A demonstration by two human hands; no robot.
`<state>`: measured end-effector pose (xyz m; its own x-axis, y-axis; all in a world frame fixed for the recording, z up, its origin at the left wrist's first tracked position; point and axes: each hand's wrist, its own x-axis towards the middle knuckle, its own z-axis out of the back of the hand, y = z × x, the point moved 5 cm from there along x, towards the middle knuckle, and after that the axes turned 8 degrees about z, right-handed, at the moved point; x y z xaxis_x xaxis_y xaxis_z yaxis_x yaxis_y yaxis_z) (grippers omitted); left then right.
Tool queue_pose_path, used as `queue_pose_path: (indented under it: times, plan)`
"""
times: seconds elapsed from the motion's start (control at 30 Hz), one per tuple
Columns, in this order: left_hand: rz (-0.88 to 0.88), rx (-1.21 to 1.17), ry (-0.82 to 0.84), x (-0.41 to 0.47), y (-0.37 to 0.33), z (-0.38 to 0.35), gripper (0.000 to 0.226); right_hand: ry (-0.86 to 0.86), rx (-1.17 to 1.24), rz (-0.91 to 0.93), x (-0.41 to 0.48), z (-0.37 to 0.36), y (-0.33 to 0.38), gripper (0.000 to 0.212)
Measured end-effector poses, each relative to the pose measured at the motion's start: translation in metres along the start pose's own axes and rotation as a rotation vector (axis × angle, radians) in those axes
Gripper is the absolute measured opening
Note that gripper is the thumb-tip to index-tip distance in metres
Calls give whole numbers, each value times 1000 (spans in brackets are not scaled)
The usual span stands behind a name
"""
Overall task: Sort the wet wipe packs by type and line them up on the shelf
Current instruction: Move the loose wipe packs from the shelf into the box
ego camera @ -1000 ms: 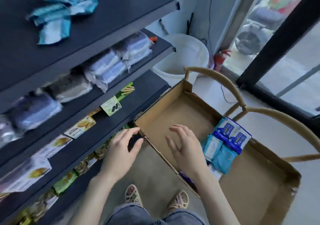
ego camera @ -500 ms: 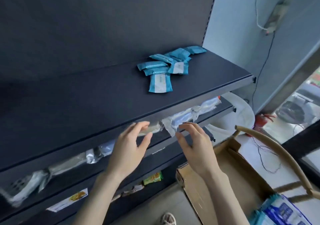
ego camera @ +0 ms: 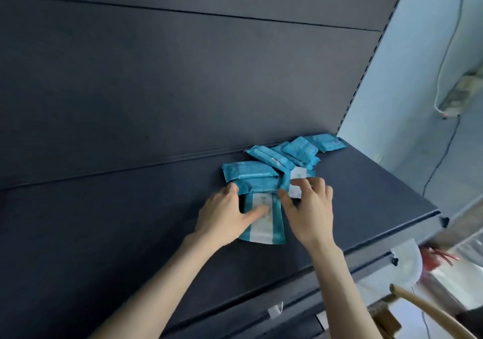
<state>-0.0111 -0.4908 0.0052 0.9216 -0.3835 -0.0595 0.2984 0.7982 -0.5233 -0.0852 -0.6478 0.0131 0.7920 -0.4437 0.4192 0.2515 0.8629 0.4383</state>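
Note:
Several teal wet wipe packs [ego camera: 271, 161] lie in a loose, overlapping pile on the dark top shelf [ego camera: 117, 234], toward its right end. Nearest to me lies a teal pack with a white centre stripe [ego camera: 264, 231], pointing toward me. My left hand [ego camera: 224, 215] grips its upper left corner, thumb flat on its face. My right hand [ego camera: 311, 213] is beside it on the right. Its thumb touches that pack's right edge, and its curled fingers hold a pack with a white label [ego camera: 298, 175] just behind. Two more teal packs [ego camera: 326, 142] sit at the back right corner.
The shelf's dark back panel [ego camera: 183, 77] rises behind the pile. To the right are a pale wall with a hanging power strip and cable [ego camera: 460, 95]. Below right I see a white bucket [ego camera: 407, 263], a red object [ego camera: 439, 257], a curved chair back [ego camera: 428, 310] and a cardboard box corner [ego camera: 386, 320].
My view swung up from the box on the chair to the top shelf. Both hands rose from below the shelf edge and now rest on the teal pack pile.

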Motion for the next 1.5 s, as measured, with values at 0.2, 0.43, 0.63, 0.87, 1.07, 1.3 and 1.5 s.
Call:
queue_pose_path:
  times: [0.2,0.43,0.63,0.87,1.07,1.3,1.5]
  plan:
    - [157,-70,186,38,-8,-14,87,259,-42,-110,40,-32,-34,49]
    - [169,-306,309,50,13,-1,72,208,200,-157,39,-34,-36,37]
    - [122,-286,424,47,35,18,54,219,368,-218,34,-31,-29,57]
    - [-15,-306,576,30,49,41,50,211,564,-228,22,-21,-31,101]
    - [-114,-439,413,60,28,49,47,76,664,-97,54,-20,-26,94]
    - [-175,-191,358,123,3,25,52,351,442,-26,125,-53,-23,79]
    - [-58,-119,466,143,19,13,86,551,226,-103,131,-73,-34,74]
